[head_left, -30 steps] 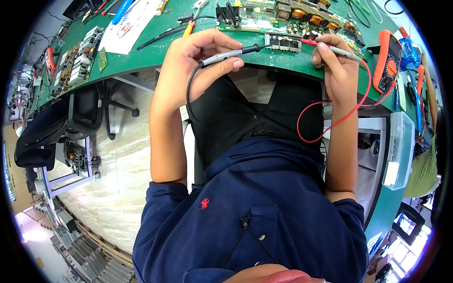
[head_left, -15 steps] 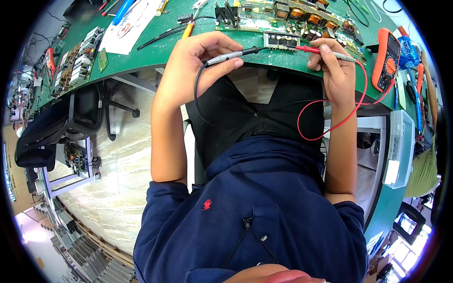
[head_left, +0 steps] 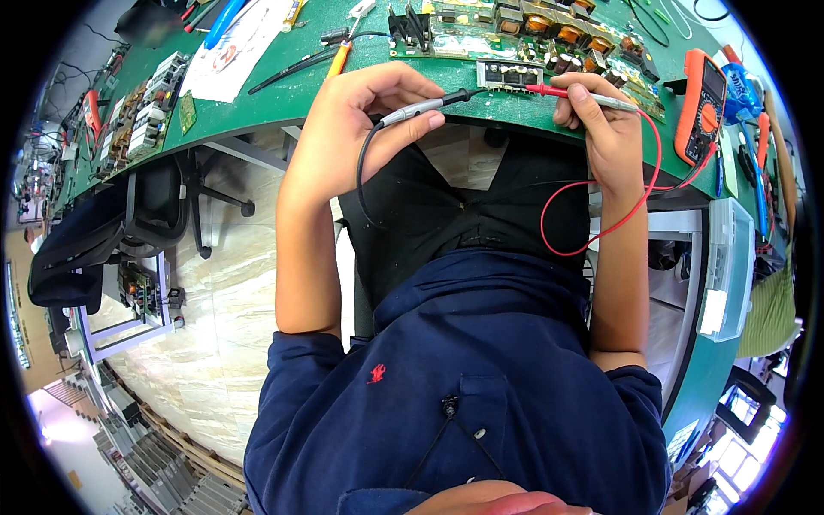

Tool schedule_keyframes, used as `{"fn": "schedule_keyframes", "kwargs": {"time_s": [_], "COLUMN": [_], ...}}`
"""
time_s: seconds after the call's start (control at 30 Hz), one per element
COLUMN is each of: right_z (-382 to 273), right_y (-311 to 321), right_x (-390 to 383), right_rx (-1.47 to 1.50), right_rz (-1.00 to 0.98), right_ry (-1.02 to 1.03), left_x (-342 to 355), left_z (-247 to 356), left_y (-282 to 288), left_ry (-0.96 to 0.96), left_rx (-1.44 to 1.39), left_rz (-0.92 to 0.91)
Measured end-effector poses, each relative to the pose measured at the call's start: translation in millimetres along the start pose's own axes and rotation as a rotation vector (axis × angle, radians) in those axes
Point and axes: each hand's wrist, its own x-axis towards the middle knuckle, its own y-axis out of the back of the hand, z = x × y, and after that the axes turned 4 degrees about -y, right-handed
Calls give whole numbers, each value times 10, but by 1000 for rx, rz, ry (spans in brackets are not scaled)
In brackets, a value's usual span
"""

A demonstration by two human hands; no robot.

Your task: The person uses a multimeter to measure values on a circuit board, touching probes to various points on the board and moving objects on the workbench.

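Between thumb and fingers, my left hand (head_left: 360, 120) pinches a black-and-grey test probe (head_left: 416, 109), its tip pointing right toward a small circuit board module (head_left: 508, 74) at the table's near edge. My right hand (head_left: 608, 124) grips a red-and-grey test probe (head_left: 571, 93) that points left at the same module. Both tips are at or very near the module; I cannot tell whether they touch. A red lead loops down from the right probe, and a black lead hangs from the left one. The orange multimeter (head_left: 705, 107) stands tilted at the right.
A larger circuit board (head_left: 463, 43) with copper coils lies behind the module. An orange-handled tool (head_left: 340, 58), a white paper (head_left: 227, 60) and more boards (head_left: 142, 112) lie on the green table to the left. A clear plastic bin (head_left: 730, 266) hangs at the right, and a black chair (head_left: 159, 197) stands at left.
The red probe and my right hand have shifted slightly left along the module. My left hand with the black probe has moved only a little.
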Motion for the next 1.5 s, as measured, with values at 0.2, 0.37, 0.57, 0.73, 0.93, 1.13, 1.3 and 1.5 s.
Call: {"fn": "schedule_keyframes", "kwargs": {"time_s": [0.2, 0.37, 0.57, 0.73, 0.93, 1.13, 1.3, 1.5], "right_z": [19, 14, -14, 61, 108, 140, 111, 2], "right_y": [15, 10, 39, 142, 128, 135, 89, -9], "right_x": [5, 11, 10, 33, 64, 90, 131, 199], "right_rx": [-6, -11, 40, 230, 326, 371, 337, 333], "right_rz": [-2, -14, -43, -73, -41, -11, 30, -13], "right_ry": [8, 9, -10, -18, 15, -19, -68, -86], "left_x": [3, 2, 1, -10, 46, 111, 177, 208], "left_z": [-17, -23, 25, 65, -28, -116, -309, -444], "left_y": [-22, -19, -27, -32, 23, -142, -354, -413], "left_ry": [-12, -33, -69, -217, -605, -268, -265, -276], "left_rx": [26, 73, 65, -169, -372, -438, -231, -366], "left_rz": [11, 3, 30, 157, 306, 314, 345, 418]}}
